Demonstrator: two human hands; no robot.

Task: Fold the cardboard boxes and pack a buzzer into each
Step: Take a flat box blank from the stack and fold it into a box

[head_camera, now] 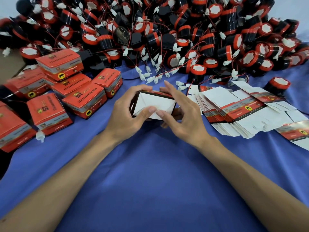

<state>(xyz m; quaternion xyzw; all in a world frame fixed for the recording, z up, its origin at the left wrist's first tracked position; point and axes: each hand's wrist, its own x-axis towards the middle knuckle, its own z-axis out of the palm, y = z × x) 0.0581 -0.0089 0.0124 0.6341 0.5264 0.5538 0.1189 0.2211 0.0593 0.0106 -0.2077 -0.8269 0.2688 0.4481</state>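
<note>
Two hands meet at the centre of the frame around one partly folded cardboard box (155,102). The left hand (123,114) grips the box's left end, fingers curled over its far edge and thumb pressed on the white end flaps that face the camera. The right hand (184,119) grips the right end, with its thumb beside the left thumb on the same flaps, lower fingers curled beneath the box and forefinger lifted above the far edge. The box is held over the blue cloth (150,173) that covers the worktop. Its red printed side shows along the upper edge, and the white flaps lie folded inward with diagonal creases.

Right of the hands, a fanned stack of flat box blanks (222,101) lies on the cloth, white sides mostly upward, with red printed strips bearing a yellow elephant mark. Left of the hands, closed red boxes (83,99) stand in a loose group, some stacked on others, reaching the left edge of the frame.

Across the upper frame lies a large heap of buzzers (167,30): black cylinders with red rims, white faces, red and black wires and white connectors (150,77). One single buzzer (278,86) stands apart at the right, just beyond the blanks.
</note>
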